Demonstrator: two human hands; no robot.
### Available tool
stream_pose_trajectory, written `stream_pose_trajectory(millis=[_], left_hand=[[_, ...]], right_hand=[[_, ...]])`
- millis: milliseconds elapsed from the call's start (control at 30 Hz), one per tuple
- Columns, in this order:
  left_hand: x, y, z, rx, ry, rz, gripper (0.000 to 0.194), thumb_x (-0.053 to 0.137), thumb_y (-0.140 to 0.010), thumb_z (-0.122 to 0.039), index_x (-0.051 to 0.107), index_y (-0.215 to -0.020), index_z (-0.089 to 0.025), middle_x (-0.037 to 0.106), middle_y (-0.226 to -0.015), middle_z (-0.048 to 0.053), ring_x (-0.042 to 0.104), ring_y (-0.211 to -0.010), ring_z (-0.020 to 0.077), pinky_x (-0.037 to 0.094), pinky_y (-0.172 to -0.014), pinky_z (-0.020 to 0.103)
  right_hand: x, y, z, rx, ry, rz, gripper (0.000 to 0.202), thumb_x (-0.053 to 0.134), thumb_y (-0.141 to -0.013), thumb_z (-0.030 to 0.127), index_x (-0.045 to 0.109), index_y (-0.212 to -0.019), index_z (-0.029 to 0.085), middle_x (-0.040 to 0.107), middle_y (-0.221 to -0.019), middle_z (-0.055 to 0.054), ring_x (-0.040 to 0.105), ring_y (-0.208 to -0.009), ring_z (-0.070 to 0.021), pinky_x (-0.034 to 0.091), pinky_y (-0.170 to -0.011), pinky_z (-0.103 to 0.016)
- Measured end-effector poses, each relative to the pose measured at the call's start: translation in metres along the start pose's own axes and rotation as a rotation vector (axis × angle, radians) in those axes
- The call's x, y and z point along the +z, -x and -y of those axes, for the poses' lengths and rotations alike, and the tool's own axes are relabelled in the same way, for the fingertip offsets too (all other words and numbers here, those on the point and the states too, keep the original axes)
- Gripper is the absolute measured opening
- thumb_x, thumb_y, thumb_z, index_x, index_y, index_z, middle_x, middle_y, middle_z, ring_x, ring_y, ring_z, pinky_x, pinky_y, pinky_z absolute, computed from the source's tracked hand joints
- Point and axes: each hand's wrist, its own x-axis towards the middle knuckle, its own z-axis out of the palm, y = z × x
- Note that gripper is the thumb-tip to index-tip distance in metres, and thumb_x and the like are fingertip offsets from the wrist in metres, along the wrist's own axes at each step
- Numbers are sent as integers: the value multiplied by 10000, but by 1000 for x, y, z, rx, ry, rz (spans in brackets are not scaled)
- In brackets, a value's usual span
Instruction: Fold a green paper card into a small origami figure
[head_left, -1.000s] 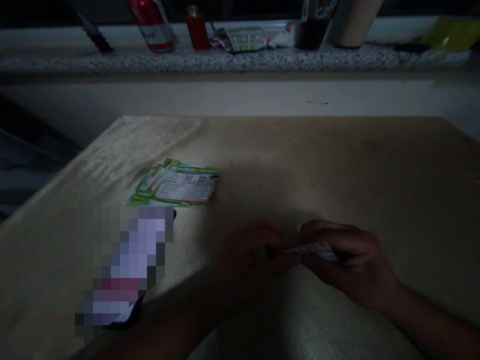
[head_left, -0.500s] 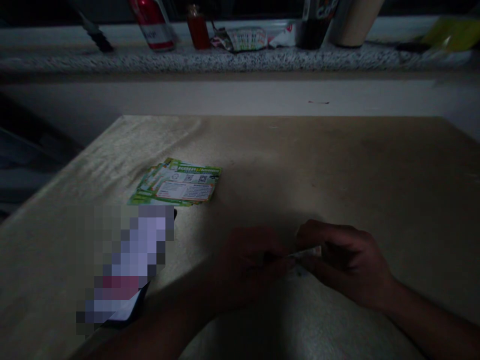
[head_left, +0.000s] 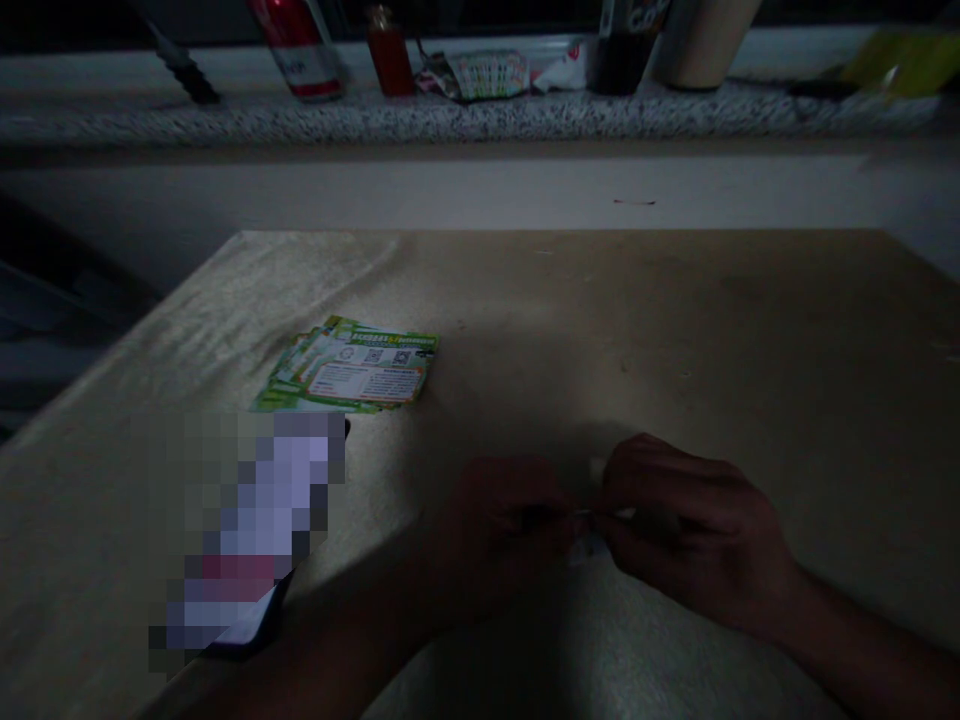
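Observation:
Over the front middle of the table, both hands pinch one small, pale piece of printed paper (head_left: 587,548). My left hand (head_left: 506,520) is closed on its left side, deep in shadow. From the right, my right hand (head_left: 694,520) grips it between thumb and fingers, and the fingertips of the two hands nearly meet. Most of the paper is hidden by the fingers, and the dim light blurs its print. Left of the hands lies a phone (head_left: 274,530) with a lit, pixelated screen. Just beyond the phone is a fanned stack of green-and-white printed cards (head_left: 367,370).
A pale table (head_left: 675,300) reaches to a white wall. Above it, a speckled stone sill (head_left: 480,122) carries a red can (head_left: 300,50), a small red bottle (head_left: 391,60), a crumpled wrapper (head_left: 491,75), a dark bottle (head_left: 626,50) and a beige container (head_left: 705,45).
My right hand has shifted slightly and its fingers have closed further over the paper, so less of its right end shows. My left hand stays nearly in place.

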Motion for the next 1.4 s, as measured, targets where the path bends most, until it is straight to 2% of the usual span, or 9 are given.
stream_pose_trajectory(millis=[200,333,467,667,867,1033,1133,1300,1400], left_hand=[[4,5,1,-111,-16,-21,39,725,-803,-154,743,-785,-124,681,-649,7,581,-566,92,427,-546,181],[3,4,-1,-108,-27,-9,51,706,-799,-127,740,-761,-123,673,-640,-1,563,-562,84,421,-550,175],[2,3,4,-131,27,6,119,682,-815,-142,705,-700,-123,598,-587,-28,485,-525,67,360,-504,167],[7,1,16,-54,-43,-15,111,662,-798,-137,677,-688,-135,562,-580,-39,463,-530,69,341,-514,177],[8,-3,15,-9,-219,-21,153,615,-782,-127,622,-630,-147,560,-579,-35,459,-527,76,337,-526,196],[7,-2,19,-23,-114,-31,135,639,-806,-133,638,-672,-148,578,-600,-27,485,-547,84,362,-537,198],[6,-3,19,-24,-63,-27,141,655,-819,-136,649,-678,-144,578,-603,-27,488,-551,82,364,-540,196],[2,-4,15,-136,27,-39,166,668,-848,-195,670,-692,-136,582,-597,-19,491,-540,85,361,-521,197],[0,-2,14,-178,57,-24,159,679,-847,-214,680,-710,-134,594,-620,-9,503,-562,94,375,-533,206]], right_hand=[[1,1,-3,-40,-24,-23,137,698,-809,40,661,-812,172,666,-659,-34,636,-622,-173,469,-582,-335],[1,1,-3,-30,-7,-11,125,695,-807,43,667,-794,165,666,-647,-40,626,-615,-172,471,-585,-334],[2,2,-4,64,17,-5,112,691,-797,56,670,-785,166,676,-659,-44,616,-597,-166,470,-579,-327],[6,4,-6,141,102,2,86,687,-792,99,676,-745,170,663,-629,-29,592,-576,-160,460,-570,-319],[6,5,-3,159,201,-14,106,670,-829,109,709,-755,174,669,-598,-16,588,-555,-154,472,-586,-333],[6,7,-2,260,119,-27,147,656,-791,74,735,-818,195,713,-688,-17,666,-615,-159,497,-534,-276],[7,8,-3,362,71,-42,111,683,-816,115,746,-806,206,739,-715,-21,693,-591,-154,512,-485,-247],[8,8,-6,458,-104,-106,134,743,-845,172,765,-967,222,826,-826,-30,786,-690,-183,631,-599,-239],[6,6,-6,471,-161,-101,144,761,-829,153,772,-954,224,832,-816,-23,795,-683,-182,639,-597,-223]])
